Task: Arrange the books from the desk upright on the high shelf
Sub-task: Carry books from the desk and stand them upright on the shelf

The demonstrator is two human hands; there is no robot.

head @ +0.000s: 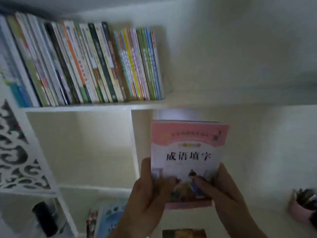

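My left hand (147, 191) fingers (145, 167) were curled round the near left edge of the pink-and-white paperback book with black characters on its cover (187, 155). My right hand (224, 191) clamped the opposite edge, its thumb (201, 183) across the cover picture. The two-sided hold kept the book upright and square, probably for sliding in spine-out. The book sat below the white high shelf board (96, 107) and right of the white divider under it (134, 143). On that board, a leaning row of thin colourful books (89, 66) filled the left, so the free space was right of the row. More books (184, 233) lay below.
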